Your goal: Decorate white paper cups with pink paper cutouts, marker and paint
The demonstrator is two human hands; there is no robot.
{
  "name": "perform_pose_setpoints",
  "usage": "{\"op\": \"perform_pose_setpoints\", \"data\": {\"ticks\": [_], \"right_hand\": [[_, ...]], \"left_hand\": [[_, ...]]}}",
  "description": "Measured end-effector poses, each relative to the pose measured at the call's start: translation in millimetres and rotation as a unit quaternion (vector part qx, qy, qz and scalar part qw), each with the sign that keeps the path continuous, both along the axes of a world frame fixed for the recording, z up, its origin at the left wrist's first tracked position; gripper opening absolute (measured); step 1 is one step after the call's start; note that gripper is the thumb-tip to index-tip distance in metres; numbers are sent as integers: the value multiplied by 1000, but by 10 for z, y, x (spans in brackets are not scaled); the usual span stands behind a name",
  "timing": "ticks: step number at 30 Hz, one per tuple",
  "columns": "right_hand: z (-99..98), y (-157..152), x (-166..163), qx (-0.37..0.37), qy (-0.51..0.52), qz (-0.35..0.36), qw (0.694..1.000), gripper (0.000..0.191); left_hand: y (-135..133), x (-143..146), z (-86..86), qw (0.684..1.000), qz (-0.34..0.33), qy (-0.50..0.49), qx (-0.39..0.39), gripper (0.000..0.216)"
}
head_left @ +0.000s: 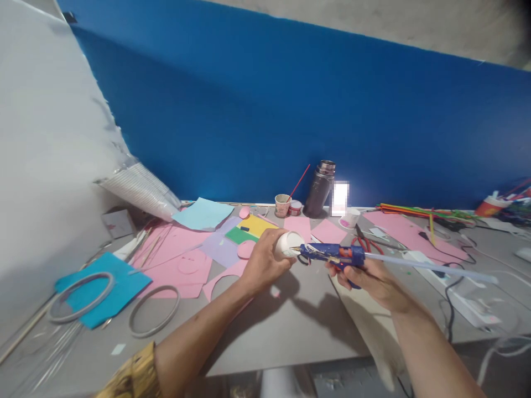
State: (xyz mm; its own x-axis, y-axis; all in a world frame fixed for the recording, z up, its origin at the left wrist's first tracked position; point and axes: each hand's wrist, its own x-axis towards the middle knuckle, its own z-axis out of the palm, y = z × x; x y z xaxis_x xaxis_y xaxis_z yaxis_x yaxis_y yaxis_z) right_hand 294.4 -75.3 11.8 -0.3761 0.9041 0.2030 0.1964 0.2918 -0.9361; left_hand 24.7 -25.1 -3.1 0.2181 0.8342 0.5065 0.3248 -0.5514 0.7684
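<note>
In the middle of the head view, my left hand [265,262] is wrapped round a small white paper cup [289,245], tilted with its round end toward the right. My right hand [369,279] grips a blue hot glue gun [332,253] by its handle. The gun's nozzle points left and is at the cup's end; whether it touches cannot be made out. From the back of the gun a long clear glue stick [435,268] sticks out to the right. Both hands are above the grey table [265,342].
Pink sheets [178,279], a blue sheet [124,282] and two grey rings [154,312] lie at left. A dark flask [319,190] and a paper cup with a red stick [282,205] stand at the back. Pliers [365,240], a white power strip [452,290] and cables lie at right.
</note>
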Motion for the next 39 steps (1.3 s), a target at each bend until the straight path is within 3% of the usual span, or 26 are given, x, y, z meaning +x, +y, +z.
{"op": "perform_pose_setpoints", "data": {"ticks": [7,31,39], "right_hand": [[15,14,-16,-8,-2,-7,1000,44],[17,31,54,7,-36,50,998,35],[23,12,44,14,-40,39,998,35]], "left_hand": [[-7,9,20,1000,-13,8,-1,51],[-31,6,67,999,-45,9,-26,53],[-27,-1,62,999,-43,10,-25,53]]}}
